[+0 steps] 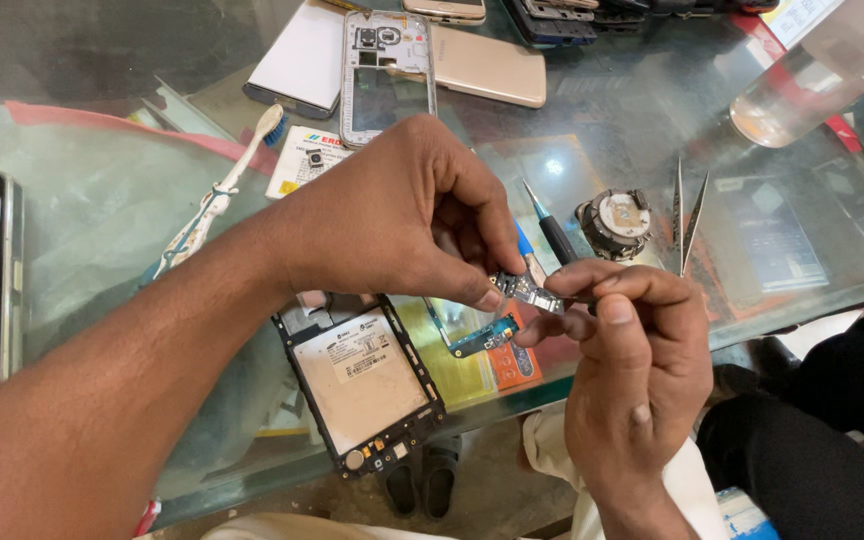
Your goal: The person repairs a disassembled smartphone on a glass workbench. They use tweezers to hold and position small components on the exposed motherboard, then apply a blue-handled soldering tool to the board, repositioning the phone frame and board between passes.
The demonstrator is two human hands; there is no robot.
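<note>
Head view of a glass bench (102, 200) during work on a phone. The left hand (402, 215) and the right hand (632, 360) meet above the front edge of the bench, both pinching a small circuit board (527, 290) between thumb and fingertips; the board is held in the air, clear of the glass. A dark-tipped tool (552, 232) with a blue grip rises from between the two hands; which hand grips it cannot be told. Directly below lie an opened phone body (362, 385) with its inner frame exposed and a small blue flex part (482, 338). Farther back rest a toothbrush (217, 195), a silver phone frame (385, 75), tweezers (687, 215) and a round grey component (614, 222).
</note>
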